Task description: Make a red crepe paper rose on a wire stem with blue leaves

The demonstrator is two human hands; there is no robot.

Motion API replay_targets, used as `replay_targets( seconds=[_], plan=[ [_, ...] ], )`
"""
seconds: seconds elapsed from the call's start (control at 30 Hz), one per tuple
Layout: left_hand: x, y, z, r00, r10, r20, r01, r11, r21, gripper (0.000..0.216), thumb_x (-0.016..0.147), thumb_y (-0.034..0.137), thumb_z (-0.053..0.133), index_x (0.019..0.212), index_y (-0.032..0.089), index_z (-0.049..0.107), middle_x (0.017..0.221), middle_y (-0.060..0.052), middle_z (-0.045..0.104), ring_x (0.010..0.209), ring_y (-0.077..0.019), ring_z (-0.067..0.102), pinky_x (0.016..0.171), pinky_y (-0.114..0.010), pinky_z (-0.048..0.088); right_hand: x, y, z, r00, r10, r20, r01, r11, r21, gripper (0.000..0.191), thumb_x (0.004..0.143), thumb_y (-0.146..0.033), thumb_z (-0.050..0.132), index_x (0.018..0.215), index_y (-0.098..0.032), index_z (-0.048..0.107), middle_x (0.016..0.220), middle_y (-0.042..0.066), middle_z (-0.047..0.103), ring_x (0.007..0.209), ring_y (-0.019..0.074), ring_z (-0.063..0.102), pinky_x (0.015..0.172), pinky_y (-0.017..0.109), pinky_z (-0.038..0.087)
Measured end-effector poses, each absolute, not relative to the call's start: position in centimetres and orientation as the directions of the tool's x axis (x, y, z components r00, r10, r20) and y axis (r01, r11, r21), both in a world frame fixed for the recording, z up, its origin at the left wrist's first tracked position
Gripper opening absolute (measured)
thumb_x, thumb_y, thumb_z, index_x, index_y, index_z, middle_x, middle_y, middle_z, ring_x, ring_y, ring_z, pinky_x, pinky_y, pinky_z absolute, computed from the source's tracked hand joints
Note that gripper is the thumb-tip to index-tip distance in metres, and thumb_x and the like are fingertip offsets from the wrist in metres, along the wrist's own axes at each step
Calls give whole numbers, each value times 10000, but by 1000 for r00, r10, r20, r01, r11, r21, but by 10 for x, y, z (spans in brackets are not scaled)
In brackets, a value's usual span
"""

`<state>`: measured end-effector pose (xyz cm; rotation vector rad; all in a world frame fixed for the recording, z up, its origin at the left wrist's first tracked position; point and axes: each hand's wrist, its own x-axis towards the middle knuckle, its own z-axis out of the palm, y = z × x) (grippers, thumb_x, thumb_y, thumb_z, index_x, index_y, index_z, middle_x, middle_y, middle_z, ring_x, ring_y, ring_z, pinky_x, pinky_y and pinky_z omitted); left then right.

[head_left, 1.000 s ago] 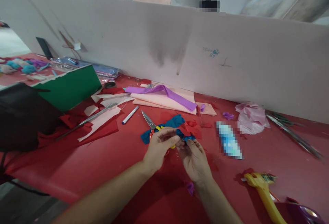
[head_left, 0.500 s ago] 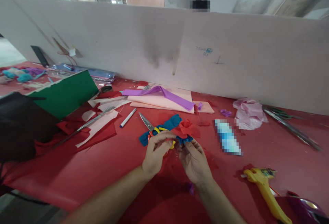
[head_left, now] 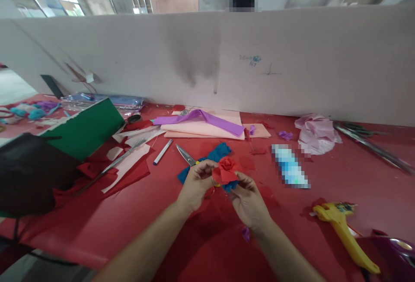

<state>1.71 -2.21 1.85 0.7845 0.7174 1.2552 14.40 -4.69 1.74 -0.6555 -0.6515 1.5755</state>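
Observation:
A small red paper rose (head_left: 226,169) with a bit of blue paper under it is held up between both hands above the red table (head_left: 136,213). My left hand (head_left: 195,183) pinches its left side, fingers closed. My right hand (head_left: 249,201) grips it from below and the right, fingers closed. Behind the hands lie a blue paper scrap (head_left: 218,154) and scissors (head_left: 186,155) with yellow handles partly hidden by my left hand.
Pink and purple paper sheets (head_left: 204,124) lie near the white partition. A white marker (head_left: 163,151), a green sheet (head_left: 84,125), a black bag (head_left: 29,174) and red scraps sit left. A yellow glue gun (head_left: 345,232), crumpled pink paper (head_left: 316,133) and metal rods (head_left: 372,146) sit right.
The hands turned the piece so the red rose now faces up and shows clearly; earlier mostly blue paper showed. The hands stayed in about the same place.

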Motion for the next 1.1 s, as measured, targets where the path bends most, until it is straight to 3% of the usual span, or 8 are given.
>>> replay_targets(
  seconds=[0.2, 0.33, 0.6, 0.93, 1.1],
  plan=[
    [11, -16, 14, 233, 969, 85, -279, -17, 960, 75, 624, 247, 770, 622, 179, 738, 692, -28, 638, 677, -139, 562, 661, -266, 465, 151, -43, 10, -104, 994, -45, -587, -98, -804, 125, 611, -263, 824, 708, -249, 747, 663, -28, 665, 620, 90, 541, 620, 193, 432],
    [8, -14, 15, 290, 944, 159, -231, -92, 969, 151, 668, 274, 740, 550, 183, 716, 689, -18, 595, 638, -121, 521, 651, -264, 450, 152, -42, 11, -80, 994, -78, -587, -111, -802, 159, 581, -247, 838, 677, -231, 712, 671, -38, 627, 592, 85, 505, 571, 192, 410],
    [10, -17, 17, 274, 930, 244, -159, -206, 965, 100, 736, 268, 685, 753, 209, 763, 810, -45, 641, 794, -168, 554, 800, -299, 443, 150, -43, 9, -119, 989, -94, -639, -148, -755, 184, 576, -265, 840, 678, -237, 689, 698, -34, 596, 655, 104, 516, 635, 213, 424],
    [6, -22, 17, 223, 933, 282, -173, -246, 954, 65, 705, 243, 706, 732, 210, 756, 832, -72, 650, 789, -191, 568, 777, -323, 452, 152, -43, 13, -105, 988, -114, -574, -154, -805, 229, 518, -227, 860, 649, -215, 673, 662, -38, 623, 579, 90, 516, 554, 196, 422],
    [14, -24, 15, 159, 984, 81, -369, -17, 929, 116, 608, 285, 777, 627, 188, 718, 701, -27, 615, 663, -142, 537, 662, -273, 447, 151, -48, 20, -76, 997, 7, -465, -29, -885, 136, 645, -241, 792, 714, -225, 676, 690, -25, 630, 632, 109, 550, 619, 224, 458]
  ],
)
